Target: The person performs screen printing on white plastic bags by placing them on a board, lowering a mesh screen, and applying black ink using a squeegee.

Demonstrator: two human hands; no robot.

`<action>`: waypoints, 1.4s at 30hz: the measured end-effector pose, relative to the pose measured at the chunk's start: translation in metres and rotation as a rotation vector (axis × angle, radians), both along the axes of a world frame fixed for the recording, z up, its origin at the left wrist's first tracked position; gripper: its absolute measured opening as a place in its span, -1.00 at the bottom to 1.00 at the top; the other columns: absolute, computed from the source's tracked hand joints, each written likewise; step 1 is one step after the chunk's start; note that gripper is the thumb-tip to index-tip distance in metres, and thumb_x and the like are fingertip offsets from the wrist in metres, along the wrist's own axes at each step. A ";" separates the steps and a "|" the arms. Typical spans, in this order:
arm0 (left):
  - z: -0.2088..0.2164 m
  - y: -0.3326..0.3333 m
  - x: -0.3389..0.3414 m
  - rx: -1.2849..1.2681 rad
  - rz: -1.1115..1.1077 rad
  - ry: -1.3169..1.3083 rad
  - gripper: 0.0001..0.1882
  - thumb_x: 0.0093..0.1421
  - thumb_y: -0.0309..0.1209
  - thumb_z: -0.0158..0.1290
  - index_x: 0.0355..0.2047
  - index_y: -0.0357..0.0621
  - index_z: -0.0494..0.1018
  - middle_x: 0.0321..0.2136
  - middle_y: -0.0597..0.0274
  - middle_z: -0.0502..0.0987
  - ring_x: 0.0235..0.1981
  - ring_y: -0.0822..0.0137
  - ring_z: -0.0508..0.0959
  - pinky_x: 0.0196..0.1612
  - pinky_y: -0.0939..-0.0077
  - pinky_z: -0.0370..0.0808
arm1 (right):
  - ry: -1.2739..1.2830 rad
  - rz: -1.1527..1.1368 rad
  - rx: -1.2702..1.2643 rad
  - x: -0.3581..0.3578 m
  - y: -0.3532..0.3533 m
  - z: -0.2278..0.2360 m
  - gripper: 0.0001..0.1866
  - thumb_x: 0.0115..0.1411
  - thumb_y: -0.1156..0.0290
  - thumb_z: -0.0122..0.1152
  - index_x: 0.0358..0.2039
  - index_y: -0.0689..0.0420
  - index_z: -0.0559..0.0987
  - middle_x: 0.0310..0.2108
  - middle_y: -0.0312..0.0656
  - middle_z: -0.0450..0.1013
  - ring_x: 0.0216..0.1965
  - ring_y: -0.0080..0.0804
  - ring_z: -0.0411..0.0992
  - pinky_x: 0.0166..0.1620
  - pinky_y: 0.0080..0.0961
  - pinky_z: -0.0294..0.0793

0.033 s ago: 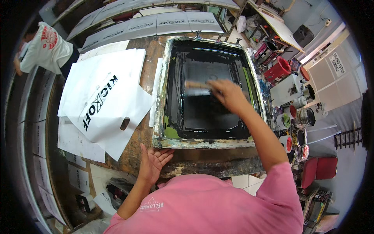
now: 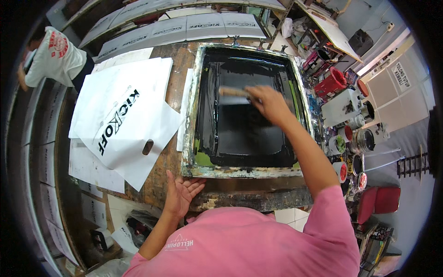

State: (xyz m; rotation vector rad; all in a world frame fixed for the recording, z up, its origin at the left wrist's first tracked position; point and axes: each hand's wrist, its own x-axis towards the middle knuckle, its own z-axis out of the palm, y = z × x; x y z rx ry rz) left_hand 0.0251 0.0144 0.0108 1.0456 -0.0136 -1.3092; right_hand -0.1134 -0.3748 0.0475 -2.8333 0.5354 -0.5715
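Observation:
A screen printing frame [image 2: 240, 173] lies on the worktable, its mesh coated in black ink [image 2: 249, 134] with green showing at the corners. My right hand [image 2: 270, 104] grips a wooden-handled squeegee [image 2: 233, 92] over the far half of the mesh; motion smears its lower part. Palm up, my left hand [image 2: 183, 194] rests at the frame's near left corner with fingers apart, its fingertips at the rim. I cannot tell whether they bear any of its weight. Left of the frame lie white printed bags [image 2: 122, 104] with black lettering, the top one showing a cut-out handle hole.
Ink tubs and cans [image 2: 339, 144] crowd the right side, with a red bucket [image 2: 331, 79] farther back. Clamps [image 2: 260, 44] stand along the frame's far edge. Racks of printed bags [image 2: 203, 27] run behind and at left. A person in a white shirt [image 2: 57, 57] stands far left.
My right hand and the squeegee have shifted slightly away from me across the mesh. My left hand stays in place.

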 end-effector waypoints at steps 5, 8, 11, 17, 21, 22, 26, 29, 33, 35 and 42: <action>-0.017 -0.010 0.003 0.139 0.077 0.085 0.14 0.21 0.53 -0.31 0.29 -0.40 0.10 0.07 -0.23 0.45 0.10 -0.05 0.52 0.22 0.10 0.48 | -0.005 -0.081 -0.178 0.090 -0.125 -0.048 -0.63 0.28 0.26 0.15 0.11 -0.13 0.53 -0.17 -0.11 0.53 -0.11 -0.03 0.51 -0.08 -0.07 0.55; -0.015 -0.015 0.002 0.226 0.094 0.057 0.18 0.20 0.54 -0.30 0.30 -0.47 0.04 0.08 -0.30 0.41 0.07 -0.05 0.53 0.20 0.08 0.49 | -0.005 -0.139 -0.227 0.107 -0.160 -0.069 -0.66 0.28 0.11 0.18 0.05 -0.16 0.54 -0.21 -0.12 0.53 -0.12 -0.07 0.52 -0.13 -0.11 0.58; -0.014 -0.009 0.002 0.191 0.110 0.085 0.12 0.25 0.51 -0.35 0.21 -0.50 0.09 0.01 -0.25 0.43 0.06 -0.03 0.53 0.23 0.04 0.46 | -0.029 -0.194 -0.304 0.128 -0.139 -0.082 -0.62 0.25 -0.07 0.19 -0.14 -0.05 0.57 -0.28 -0.15 0.51 -0.18 -0.12 0.52 -0.22 -0.12 0.59; -0.015 -0.014 0.000 0.313 0.136 0.034 0.15 0.23 0.53 -0.36 0.18 -0.55 0.05 0.00 -0.33 0.37 0.06 -0.09 0.52 0.20 -0.01 0.47 | -0.020 -0.131 -0.269 0.068 -0.049 -0.082 -0.64 0.15 0.03 0.33 -0.19 -0.02 0.56 -0.30 -0.20 0.46 -0.20 -0.17 0.49 -0.25 -0.22 0.56; -0.012 -0.017 0.001 0.226 0.104 0.014 0.14 0.21 0.54 -0.32 0.18 -0.51 0.09 -0.14 -0.18 0.50 -0.12 0.04 0.61 0.11 0.04 0.54 | 0.026 -0.132 -0.121 0.009 0.038 -0.063 -0.59 0.03 0.12 0.44 -0.20 0.05 0.53 -0.29 -0.16 0.43 -0.20 -0.14 0.45 -0.17 -0.20 0.52; -0.016 -0.012 0.004 0.224 0.071 0.024 0.10 0.25 0.52 -0.41 0.18 -0.46 0.18 0.03 -0.28 0.42 0.09 -0.07 0.51 0.21 0.01 0.45 | 0.045 -0.127 -0.079 -0.002 0.060 -0.057 -0.58 0.03 0.12 0.44 -0.18 0.06 0.54 -0.29 -0.16 0.42 -0.19 -0.14 0.44 -0.17 -0.20 0.51; -0.018 -0.010 0.002 0.203 0.079 0.007 0.13 0.24 0.53 -0.40 0.21 -0.47 0.14 0.07 -0.31 0.41 0.11 -0.06 0.49 0.22 0.03 0.44 | 0.136 -0.109 0.050 -0.043 0.135 -0.036 -0.54 0.03 0.13 0.44 -0.12 0.09 0.55 -0.29 -0.16 0.40 -0.19 -0.14 0.43 -0.15 -0.21 0.51; -0.012 -0.013 -0.004 0.196 0.087 -0.041 0.17 0.22 0.55 -0.41 0.24 -0.49 0.10 0.09 -0.32 0.39 0.12 -0.08 0.49 0.23 0.08 0.44 | 0.202 -0.099 0.089 -0.064 0.166 -0.024 -0.55 0.06 0.11 0.42 -0.13 0.10 0.56 -0.27 -0.15 0.42 -0.22 -0.14 0.44 -0.23 -0.23 0.55; -0.015 -0.013 -0.005 0.166 0.084 -0.071 0.20 0.19 0.57 -0.41 0.26 -0.49 0.10 0.07 -0.30 0.42 0.11 -0.07 0.50 0.22 0.12 0.44 | 0.268 -0.133 0.073 -0.063 0.164 -0.010 -0.62 0.13 0.10 0.36 -0.26 0.12 0.51 -0.26 -0.12 0.41 -0.24 -0.13 0.49 -0.32 -0.20 0.56; -0.016 -0.016 -0.006 0.189 0.113 -0.059 0.21 0.19 0.58 -0.42 0.26 -0.49 0.13 0.05 -0.29 0.45 0.10 -0.06 0.52 0.22 0.13 0.44 | 0.247 -0.140 0.100 -0.061 0.160 0.001 -0.66 0.14 0.15 0.34 -0.30 0.14 0.48 -0.24 -0.11 0.40 -0.25 -0.11 0.49 -0.31 -0.16 0.54; 0.029 -0.005 -0.003 -0.176 0.068 -0.169 -0.04 0.35 0.40 -0.43 0.14 -0.40 0.26 0.02 -0.29 0.50 0.09 -0.09 0.54 0.23 0.04 0.43 | 0.060 -0.251 -0.194 -0.069 0.204 0.051 -0.59 0.09 0.16 0.38 -0.13 0.09 0.52 -0.20 -0.10 0.41 -0.07 -0.09 0.38 0.10 0.10 0.26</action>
